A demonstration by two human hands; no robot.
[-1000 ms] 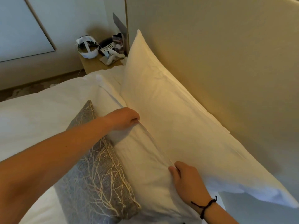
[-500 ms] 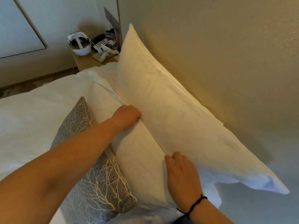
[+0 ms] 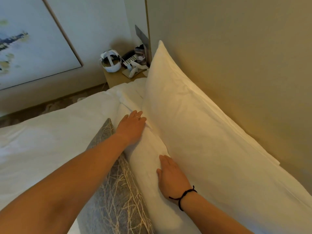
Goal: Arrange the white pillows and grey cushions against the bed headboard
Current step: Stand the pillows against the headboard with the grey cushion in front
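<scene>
A large white pillow (image 3: 199, 125) leans upright against the beige headboard (image 3: 236, 65). In front of it lies a second white pillow (image 3: 146, 159). My left hand (image 3: 130, 127) presses flat on that front pillow's far end, fingers straight. Nearer to me, my right hand (image 3: 170, 176) also rests flat on it, fingers straight, close to the seam where the two pillows meet. A grey cushion (image 3: 116, 196) with a pale branch pattern leans against the front pillow's left side, partly under my left forearm.
White bedding (image 3: 50, 141) covers the bed to the left. A bedside table (image 3: 118, 78) past the pillows holds a white headset (image 3: 111, 62), a phone and small items. A framed picture (image 3: 33, 44) stands against the wall on the left.
Both hands went from gripping the front pillow's upper edge to lying flat on it. My left hand slid farther along it; the view swung right and up.
</scene>
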